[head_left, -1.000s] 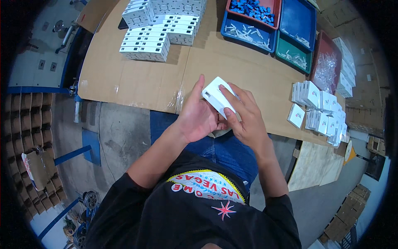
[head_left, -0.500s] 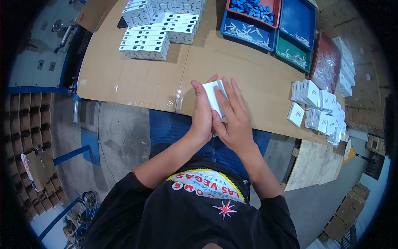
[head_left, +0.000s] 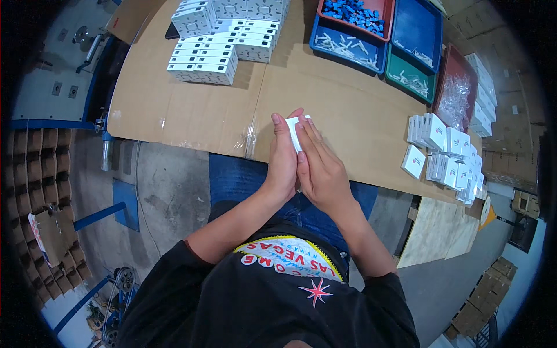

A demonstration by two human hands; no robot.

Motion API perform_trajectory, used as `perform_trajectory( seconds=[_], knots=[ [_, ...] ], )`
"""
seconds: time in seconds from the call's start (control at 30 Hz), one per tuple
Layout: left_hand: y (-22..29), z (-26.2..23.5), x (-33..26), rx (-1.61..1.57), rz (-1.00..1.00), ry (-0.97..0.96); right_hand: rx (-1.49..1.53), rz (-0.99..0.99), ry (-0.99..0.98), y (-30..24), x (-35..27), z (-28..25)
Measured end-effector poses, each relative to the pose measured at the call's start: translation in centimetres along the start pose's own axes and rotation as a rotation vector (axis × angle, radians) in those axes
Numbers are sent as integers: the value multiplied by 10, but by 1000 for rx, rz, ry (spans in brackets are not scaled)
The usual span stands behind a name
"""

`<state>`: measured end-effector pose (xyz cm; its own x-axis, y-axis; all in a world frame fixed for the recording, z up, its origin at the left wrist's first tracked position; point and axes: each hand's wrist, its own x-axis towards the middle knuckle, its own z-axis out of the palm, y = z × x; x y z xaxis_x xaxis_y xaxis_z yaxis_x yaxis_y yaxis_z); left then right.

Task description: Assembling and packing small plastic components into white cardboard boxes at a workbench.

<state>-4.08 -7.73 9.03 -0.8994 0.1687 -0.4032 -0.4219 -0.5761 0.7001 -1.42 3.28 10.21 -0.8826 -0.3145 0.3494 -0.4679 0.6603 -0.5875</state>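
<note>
Between my two palms, at the near edge of the cardboard-covered table, is a small white box [head_left: 295, 132], mostly covered by my fingers. My left hand [head_left: 282, 159] grips it from the left side, thumb up along its edge. Across its top and right side lies my right hand [head_left: 322, 165], fingers together and pressed against it. Only a narrow white strip of the box shows between the hands.
Stacked white boxes [head_left: 203, 61] stand at the far left of the table [head_left: 325, 98]. Far right are trays: a red one [head_left: 386, 17] with blue pieces, a blue one [head_left: 348, 58] and a green one [head_left: 415, 93] with clear pieces. Small white boxes [head_left: 449, 151] pile up at right.
My right hand has slid left over the white box and its fingers have drawn together, covering more of it. My left hand stays almost in place.
</note>
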Motion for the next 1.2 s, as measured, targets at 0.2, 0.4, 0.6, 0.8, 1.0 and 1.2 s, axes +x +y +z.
perform_trajectory(
  seconds=[0.2, 0.4, 0.6, 0.8, 1.0, 1.2],
  knots=[
    [30, -22, 13, -191, -410, 1, 213, 89, -166, 17, 11, -36],
    [35, -27, 11, -271, -534, -204, 231, 39, -195, 22, 13, -41],
    [27, -39, 7, -449, -564, -411, 223, -16, -150, 27, 10, -34],
    [24, -27, 1, -441, -525, -297, 184, -46, -59, 27, 4, -22],
    [25, -22, -2, -411, -474, -301, 220, -53, -12, 25, 1, -20],
    [25, -24, 1, -387, -489, -314, 224, -23, -52, 28, 1, -26]
  ],
)
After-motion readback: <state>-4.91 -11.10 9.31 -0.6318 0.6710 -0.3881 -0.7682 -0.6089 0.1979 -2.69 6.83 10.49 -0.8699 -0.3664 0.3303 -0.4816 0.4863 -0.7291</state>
